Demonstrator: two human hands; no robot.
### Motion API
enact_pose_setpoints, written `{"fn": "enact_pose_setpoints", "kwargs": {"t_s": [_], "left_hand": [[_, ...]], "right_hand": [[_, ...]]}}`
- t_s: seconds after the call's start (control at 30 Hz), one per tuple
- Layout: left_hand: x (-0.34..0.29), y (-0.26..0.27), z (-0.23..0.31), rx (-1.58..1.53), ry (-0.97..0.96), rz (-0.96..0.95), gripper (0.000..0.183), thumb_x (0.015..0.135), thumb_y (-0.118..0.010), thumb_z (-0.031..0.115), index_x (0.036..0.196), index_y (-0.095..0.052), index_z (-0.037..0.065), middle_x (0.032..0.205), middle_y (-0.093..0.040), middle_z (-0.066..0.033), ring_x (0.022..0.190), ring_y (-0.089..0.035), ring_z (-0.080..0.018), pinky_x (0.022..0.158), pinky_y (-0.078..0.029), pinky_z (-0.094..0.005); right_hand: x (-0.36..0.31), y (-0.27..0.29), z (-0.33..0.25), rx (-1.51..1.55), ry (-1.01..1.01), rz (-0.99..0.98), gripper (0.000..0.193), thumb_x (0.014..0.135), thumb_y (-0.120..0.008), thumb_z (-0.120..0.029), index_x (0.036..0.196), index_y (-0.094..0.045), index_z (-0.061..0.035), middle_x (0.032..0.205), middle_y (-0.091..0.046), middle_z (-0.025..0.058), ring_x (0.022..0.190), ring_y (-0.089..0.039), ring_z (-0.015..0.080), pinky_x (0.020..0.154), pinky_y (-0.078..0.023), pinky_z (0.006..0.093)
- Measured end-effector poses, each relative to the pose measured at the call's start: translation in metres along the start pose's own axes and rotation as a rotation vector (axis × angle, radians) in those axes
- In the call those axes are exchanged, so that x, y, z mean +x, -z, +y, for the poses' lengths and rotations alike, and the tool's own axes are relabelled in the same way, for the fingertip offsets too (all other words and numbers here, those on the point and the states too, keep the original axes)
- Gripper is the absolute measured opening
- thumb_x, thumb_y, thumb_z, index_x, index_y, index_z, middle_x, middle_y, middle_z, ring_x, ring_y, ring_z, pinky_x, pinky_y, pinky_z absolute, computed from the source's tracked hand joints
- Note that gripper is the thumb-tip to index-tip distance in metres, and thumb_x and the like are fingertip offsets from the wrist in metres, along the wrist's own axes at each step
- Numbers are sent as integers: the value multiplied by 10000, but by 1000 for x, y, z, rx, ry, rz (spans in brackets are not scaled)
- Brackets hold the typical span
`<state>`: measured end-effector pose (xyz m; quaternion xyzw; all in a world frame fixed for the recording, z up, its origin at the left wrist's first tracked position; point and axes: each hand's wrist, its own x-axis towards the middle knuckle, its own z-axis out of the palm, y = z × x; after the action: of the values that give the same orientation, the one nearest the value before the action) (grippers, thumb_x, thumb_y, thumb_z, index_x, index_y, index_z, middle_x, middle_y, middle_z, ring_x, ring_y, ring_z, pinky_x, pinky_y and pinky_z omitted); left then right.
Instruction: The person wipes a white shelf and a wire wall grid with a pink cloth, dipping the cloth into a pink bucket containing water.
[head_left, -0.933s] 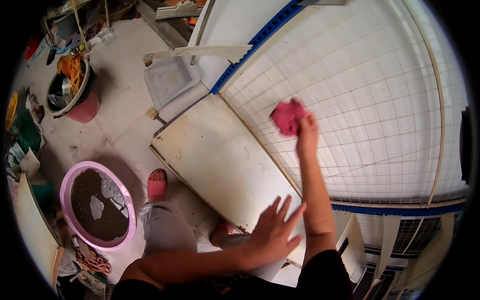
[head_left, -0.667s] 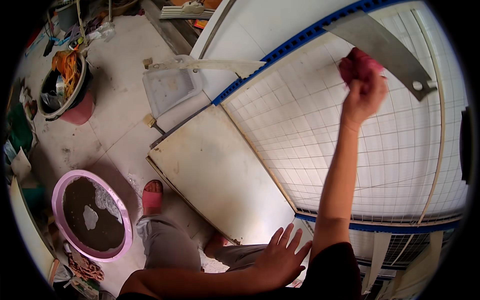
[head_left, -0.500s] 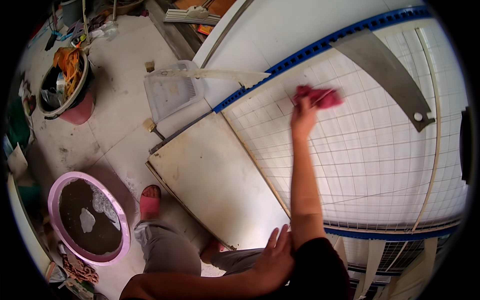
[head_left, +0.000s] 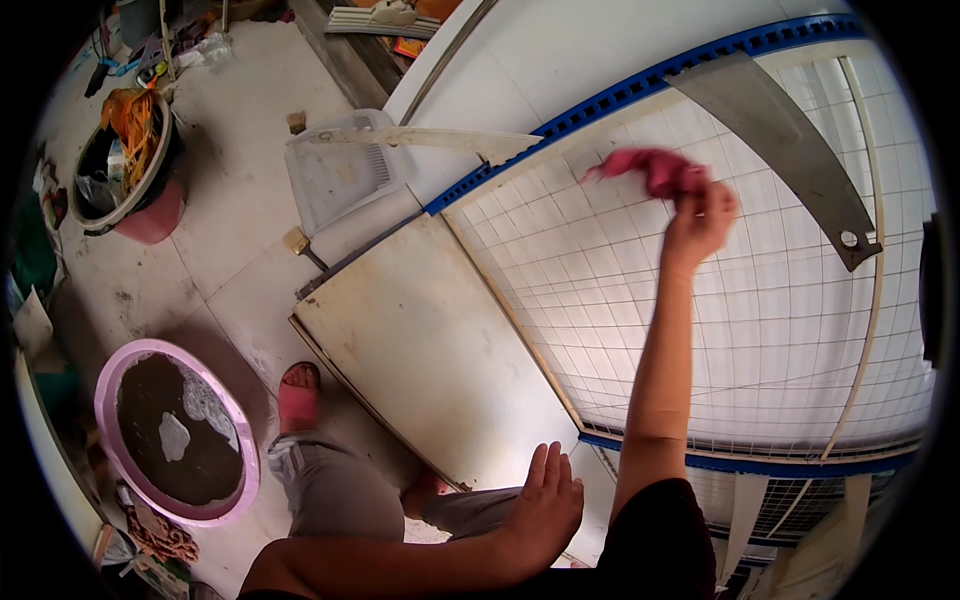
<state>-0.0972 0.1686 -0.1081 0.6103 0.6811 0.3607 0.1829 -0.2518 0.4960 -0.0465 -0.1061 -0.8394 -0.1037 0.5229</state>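
My right hand (head_left: 700, 215) is raised and grips a pink rag (head_left: 655, 170) against a white wire-grid panel (head_left: 780, 330) with a blue frame (head_left: 620, 95). My left hand (head_left: 540, 505) rests flat, fingers apart, on the near edge of a dirty white flat panel (head_left: 420, 350) that lies beside the grid. A grey metal bracket (head_left: 780, 150) crosses the grid's upper right part.
A pink basin (head_left: 170, 435) of dark water sits on the tiled floor at the lower left. A bucket (head_left: 125, 165) full of clutter stands at the upper left. A white plastic tray (head_left: 340, 170) lies above the flat panel. My foot in a pink sandal (head_left: 298, 395) is beside the basin.
My right hand has swept the rag across the upper grid, from the far right to the left and back toward the right. My left hand stays on the panel edge.
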Motion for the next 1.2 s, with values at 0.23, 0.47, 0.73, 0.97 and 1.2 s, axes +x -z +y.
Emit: {"fn": "enact_pose_setpoints", "kwargs": {"t_s": [0.23,0.47,0.73,0.97,1.2], "left_hand": [[7,-3,3,96,21,-111,436,856,-429,172,1204,-480,-85,1250,-459,-329,1254,-350,-460,1080,-142,-556],[6,4,-5,254,105,-223,450,846,-440,211,1175,-537,-80,1256,-459,-321,1257,-337,-456,1068,-163,-560],[2,-5,-2,197,51,-144,347,870,-426,153,1092,-569,-71,1239,-490,-311,1251,-386,-429,1087,-147,-541],[1,-35,-2,50,114,-22,316,844,-429,96,1063,-560,-91,1234,-481,-301,1214,-380,-446,1072,-171,-546],[-1,-28,-7,409,84,-201,341,850,-436,104,1092,-567,-97,1177,-539,-263,1214,-407,-428,1069,-167,-562]], "right_hand": [[-117,-68,1,-166,22,-496,219,767,-583,-19,975,-618,-81,1105,-562,176,965,-560,370,818,-471,421],[-184,-100,-25,-60,-275,-664,141,718,-578,-37,852,-622,-34,956,-580,165,824,-578,342,705,-479,433],[-19,-13,-20,322,-345,213,217,749,-556,29,950,-615,-29,945,-550,65,849,-533,173,690,-461,279],[-183,-99,-9,24,-175,-403,338,720,-611,-39,1056,-575,-63,1047,-564,198,949,-562,375,810,-465,421],[-219,-117,-7,-8,-879,-520,219,706,-602,-90,900,-681,-25,967,-643,205,854,-628,322,768,-488,389]]}}
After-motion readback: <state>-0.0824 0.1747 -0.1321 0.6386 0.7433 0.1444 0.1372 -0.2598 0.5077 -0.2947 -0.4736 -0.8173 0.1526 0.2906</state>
